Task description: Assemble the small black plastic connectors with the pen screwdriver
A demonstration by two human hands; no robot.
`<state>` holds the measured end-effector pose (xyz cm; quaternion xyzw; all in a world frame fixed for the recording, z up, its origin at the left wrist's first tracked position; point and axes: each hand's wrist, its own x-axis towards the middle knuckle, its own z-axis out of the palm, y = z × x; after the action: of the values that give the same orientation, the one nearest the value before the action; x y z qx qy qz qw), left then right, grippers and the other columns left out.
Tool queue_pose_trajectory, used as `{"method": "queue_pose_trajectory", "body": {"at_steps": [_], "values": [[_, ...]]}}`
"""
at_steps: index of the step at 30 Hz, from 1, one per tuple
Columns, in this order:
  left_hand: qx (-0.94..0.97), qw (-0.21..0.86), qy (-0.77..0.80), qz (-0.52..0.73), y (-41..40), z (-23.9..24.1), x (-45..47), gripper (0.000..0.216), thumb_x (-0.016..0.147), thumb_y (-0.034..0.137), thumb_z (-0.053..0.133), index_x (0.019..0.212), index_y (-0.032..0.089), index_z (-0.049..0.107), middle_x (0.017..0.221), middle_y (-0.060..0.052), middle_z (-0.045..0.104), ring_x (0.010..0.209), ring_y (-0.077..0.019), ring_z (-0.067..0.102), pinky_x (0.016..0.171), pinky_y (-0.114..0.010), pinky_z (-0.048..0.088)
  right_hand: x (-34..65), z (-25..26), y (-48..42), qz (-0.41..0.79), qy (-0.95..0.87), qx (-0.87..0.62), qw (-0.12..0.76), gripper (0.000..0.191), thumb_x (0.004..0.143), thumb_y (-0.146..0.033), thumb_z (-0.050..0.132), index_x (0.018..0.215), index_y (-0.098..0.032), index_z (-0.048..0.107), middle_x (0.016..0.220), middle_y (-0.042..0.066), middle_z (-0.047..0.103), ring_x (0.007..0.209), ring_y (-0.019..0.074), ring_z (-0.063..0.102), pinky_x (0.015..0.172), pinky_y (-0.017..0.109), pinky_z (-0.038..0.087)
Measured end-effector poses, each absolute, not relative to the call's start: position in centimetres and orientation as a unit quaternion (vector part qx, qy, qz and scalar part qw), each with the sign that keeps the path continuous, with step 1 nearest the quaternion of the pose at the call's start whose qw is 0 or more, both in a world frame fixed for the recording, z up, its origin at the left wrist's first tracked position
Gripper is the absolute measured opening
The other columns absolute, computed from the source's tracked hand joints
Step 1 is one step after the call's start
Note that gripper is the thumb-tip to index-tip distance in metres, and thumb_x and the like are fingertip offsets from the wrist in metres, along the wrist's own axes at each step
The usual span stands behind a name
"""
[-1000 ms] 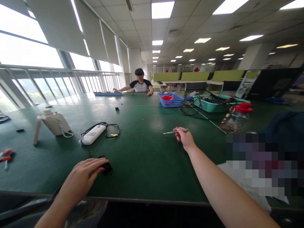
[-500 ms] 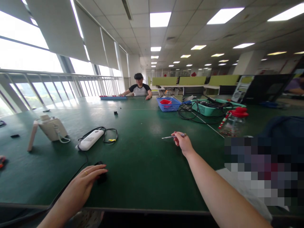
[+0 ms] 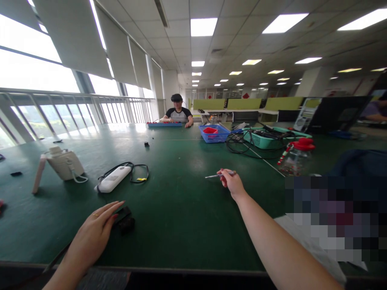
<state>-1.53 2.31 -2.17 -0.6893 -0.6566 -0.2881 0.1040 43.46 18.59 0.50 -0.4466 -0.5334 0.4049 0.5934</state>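
My right hand [image 3: 231,183] is closed around a slim silver screwdriver [image 3: 213,176], held just above the green table [image 3: 181,209] with its tip to the left. My left hand [image 3: 92,231] lies low over the table near the front edge, fingers stretched out and close together. Right beside its fingertips is a small black block-like object [image 3: 126,223], partly covered by the hand; whether they touch I cannot tell. Beyond that hand lies a white power strip [image 3: 114,180] with a black cord looped around it.
A beige device [image 3: 65,164] with a strap stands at left. Across the table a person [image 3: 177,112] sits behind a blue tray [image 3: 165,125]. Toward the right are a blue basket [image 3: 214,137], a green basket of cables [image 3: 263,141] and a red-lidded jar [image 3: 298,159].
My left hand has shifted left and down, uncovering more of the black object. The blue tray has moved right, in front of the person opposite. My right hand stays nearly still.
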Motion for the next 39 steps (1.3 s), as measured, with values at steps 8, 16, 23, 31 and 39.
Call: {"method": "queue_pose_trajectory", "body": {"at_steps": [8,16,23,31,39], "values": [[-0.682,0.069,-0.686,-0.245,3.2,-3.0,-2.2,0.048,0.085,0.041,0.048,0.122,0.018,0.068,0.113,-0.012,0.074,0.102,-0.0295,0.070,0.093,-0.044,0.056,43.4,1.1,18.0,0.406,-0.538,-0.449,0.587,0.029,0.079,-0.044,0.064,0.072,-0.016,0.068,0.054,-0.001,0.055,0.043,0.0081,0.046,0.039,0.021,0.033],[-0.733,0.091,-0.602,-0.304,0.9,-2.1,-0.3,0.045,0.091,0.034,0.043,0.132,0.029,0.060,0.126,-0.005,0.067,0.110,-0.0232,0.066,0.094,-0.036,0.056,43.4,0.8,18.4,0.405,-0.532,-0.448,0.594,0.031,0.077,-0.046,0.066,0.072,-0.015,0.069,0.053,-0.002,0.054,0.042,0.0080,0.044,0.038,0.021,0.031],[-0.756,0.092,-0.591,-0.265,0.5,-3.0,0.9,0.045,0.090,0.031,0.046,0.133,0.032,0.060,0.125,-0.006,0.066,0.110,-0.0246,0.064,0.098,-0.039,0.055,43.4,1.0,18.0,0.405,-0.536,-0.453,0.587,0.031,0.079,-0.046,0.065,0.074,-0.016,0.070,0.055,0.000,0.055,0.043,0.0086,0.045,0.039,0.021,0.033],[-0.751,0.038,-0.612,-0.244,0.8,-2.4,1.1,0.042,0.090,0.036,0.049,0.129,0.029,0.063,0.124,-0.006,0.068,0.112,-0.0254,0.064,0.100,-0.042,0.052,43.4,1.0,18.1,0.408,-0.539,-0.453,0.582,0.030,0.081,-0.044,0.064,0.076,-0.015,0.069,0.056,-0.001,0.054,0.044,0.0084,0.045,0.040,0.020,0.033],[-0.733,-0.035,-0.643,-0.221,1.0,-1.8,0.6,0.047,0.083,0.045,0.058,0.126,0.026,0.064,0.120,-0.007,0.070,0.111,-0.0270,0.066,0.102,-0.044,0.051,43.3,1.0,18.1,0.411,-0.536,-0.449,0.585,0.029,0.079,-0.044,0.064,0.073,-0.015,0.068,0.055,-0.002,0.054,0.043,0.0078,0.045,0.039,0.020,0.032]]}}
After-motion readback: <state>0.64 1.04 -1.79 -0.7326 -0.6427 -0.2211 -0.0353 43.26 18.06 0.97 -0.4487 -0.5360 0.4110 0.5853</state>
